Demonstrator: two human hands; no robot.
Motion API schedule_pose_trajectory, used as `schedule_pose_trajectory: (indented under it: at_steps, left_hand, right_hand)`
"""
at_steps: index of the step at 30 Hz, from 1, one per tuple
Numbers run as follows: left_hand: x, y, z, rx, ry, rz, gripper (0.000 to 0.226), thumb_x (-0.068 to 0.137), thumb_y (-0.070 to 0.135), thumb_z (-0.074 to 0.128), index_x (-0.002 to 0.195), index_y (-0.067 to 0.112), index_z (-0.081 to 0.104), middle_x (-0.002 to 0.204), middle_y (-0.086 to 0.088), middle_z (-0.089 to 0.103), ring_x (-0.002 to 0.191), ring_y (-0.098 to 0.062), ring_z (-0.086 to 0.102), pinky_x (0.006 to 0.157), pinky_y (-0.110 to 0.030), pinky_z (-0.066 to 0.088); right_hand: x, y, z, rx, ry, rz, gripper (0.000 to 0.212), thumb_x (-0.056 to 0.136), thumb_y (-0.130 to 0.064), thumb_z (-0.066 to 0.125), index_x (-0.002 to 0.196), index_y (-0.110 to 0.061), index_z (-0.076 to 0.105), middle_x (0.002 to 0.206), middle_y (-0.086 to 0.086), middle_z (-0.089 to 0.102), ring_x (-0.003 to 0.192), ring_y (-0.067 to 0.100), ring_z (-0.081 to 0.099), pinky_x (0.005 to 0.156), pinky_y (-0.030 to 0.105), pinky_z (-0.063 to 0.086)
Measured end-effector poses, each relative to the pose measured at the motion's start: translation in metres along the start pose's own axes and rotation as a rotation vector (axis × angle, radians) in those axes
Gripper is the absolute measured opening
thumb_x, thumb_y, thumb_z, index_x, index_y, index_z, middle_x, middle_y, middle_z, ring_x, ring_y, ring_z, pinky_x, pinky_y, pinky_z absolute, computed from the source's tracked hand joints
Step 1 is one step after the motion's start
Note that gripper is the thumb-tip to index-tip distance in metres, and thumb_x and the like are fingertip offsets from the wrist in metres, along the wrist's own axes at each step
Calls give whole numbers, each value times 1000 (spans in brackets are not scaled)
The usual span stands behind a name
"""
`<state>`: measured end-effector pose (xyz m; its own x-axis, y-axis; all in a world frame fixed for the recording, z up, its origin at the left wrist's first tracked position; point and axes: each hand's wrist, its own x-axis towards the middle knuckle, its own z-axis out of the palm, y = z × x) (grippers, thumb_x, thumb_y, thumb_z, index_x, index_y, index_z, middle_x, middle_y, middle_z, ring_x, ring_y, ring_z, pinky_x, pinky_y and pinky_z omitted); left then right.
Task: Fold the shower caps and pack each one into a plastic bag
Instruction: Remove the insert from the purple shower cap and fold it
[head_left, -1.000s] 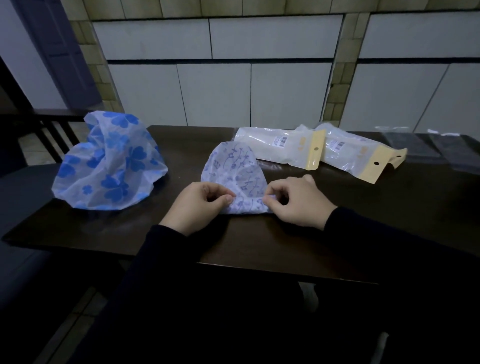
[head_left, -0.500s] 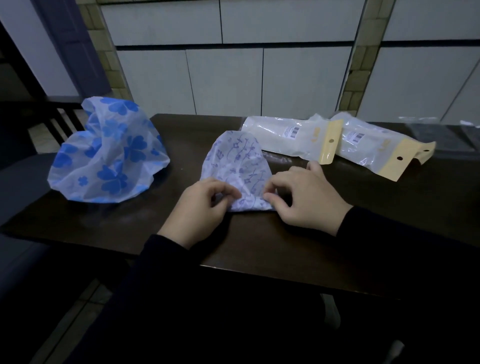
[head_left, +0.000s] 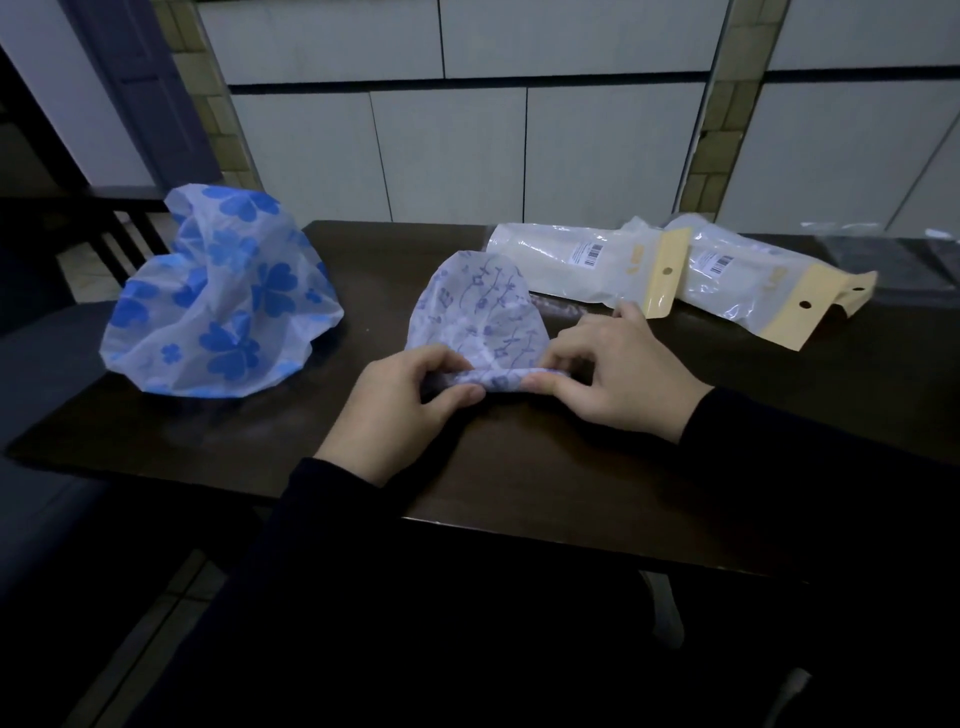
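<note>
On the dark table (head_left: 519, 483), the left hand (head_left: 400, 405) and right hand (head_left: 618, 374) pinch the rolled near edge of the purple-patterned shower cap (head_left: 475, 317) with curled fingers (head_left: 540, 383). Left of it sits the blue-flowered shower cap (head_left: 223, 306); beyond it to the right lie two packed plastic bags (head_left: 576, 270).

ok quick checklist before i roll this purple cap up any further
1. Both hands on the near edge: ok. Left hand and right hand each pinch the rolled hem of the purple-print cap.
2. Roll even across its width: cannot tell, the hands cover its ends.
3. Cap lying flat ahead of the roll: ok.
4. Path clear: ok, the packed bags lie just behind and to the right of it.
5. An empty bag within reach: cannot tell.
6. Blue clover cap folded: not ok, it sits crumpled at the left.
</note>
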<state>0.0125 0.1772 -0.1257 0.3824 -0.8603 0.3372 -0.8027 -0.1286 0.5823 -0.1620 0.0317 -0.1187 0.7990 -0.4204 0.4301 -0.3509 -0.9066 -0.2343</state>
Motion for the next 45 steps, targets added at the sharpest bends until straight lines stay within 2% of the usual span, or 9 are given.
schedule_pose_trajectory:
  at_steps: [7,15,19,21,25,30,34,38,45]
  left_hand:
    - [4,0,3,72,85,-61,23,82,43,69,78,20,73,76,12,61,73,-2,54,64,-4,36]
    - [22,7,3,117,12,-171,23,84,42,68,87,21,60,75,8,56,75,-8,52,57,-20,30]
    - [19,8,10,198,111,-1,15,82,30,73,92,22,65,97,5,46,92,-14,45,81,-27,37]
    - [20,11,12,292,159,104,7,80,27,74,85,23,70,95,7,47,92,-14,38,82,-30,33]
    - [22,8,12,163,55,97,9,87,18,66,85,19,74,91,5,65,89,-13,55,75,-16,32]
    - [20,0,7,113,-26,99,20,80,37,74,97,26,75,93,12,64,76,2,53,70,0,33]
    - [22,-4,5,116,-17,151,24,78,33,77,101,25,75,88,15,61,74,6,52,69,0,33]
    - [27,-1,9,158,-18,224,23,80,37,74,100,26,76,83,14,61,79,-1,53,70,-4,35]
    - [37,2,5,74,-101,161,17,83,38,70,95,28,76,83,17,65,77,7,55,66,-3,36]
  right_hand:
    - [10,-2,3,34,-71,209,31,88,-57,55,78,-31,67,63,-15,55,69,-1,49,100,36,23]
    - [7,-10,8,-39,-4,299,26,90,-58,50,89,-33,54,73,-13,57,85,10,55,90,37,26]
    - [2,-13,10,-211,170,228,23,88,-59,52,93,-37,54,86,-14,54,88,11,48,84,37,27]
    - [1,-13,10,-267,216,120,17,88,-49,60,90,-33,61,93,-11,58,92,16,51,81,37,23]
    - [2,-13,5,-259,110,96,22,94,-47,52,95,-34,69,103,-13,67,98,16,56,85,37,19]
    - [-1,-7,-4,-188,-12,109,45,83,-69,50,108,-37,70,98,-14,60,96,9,55,89,35,23]
    - [-2,-7,-6,-210,-34,132,47,82,-68,53,114,-37,68,97,-14,58,96,8,55,86,32,22]
    - [-2,-4,-10,-226,-33,142,38,87,-63,52,105,-36,72,88,-15,56,91,8,55,82,31,21]
    - [5,-8,-12,-292,-70,197,37,94,-55,45,88,-30,72,89,-8,63,89,17,57,88,37,26]
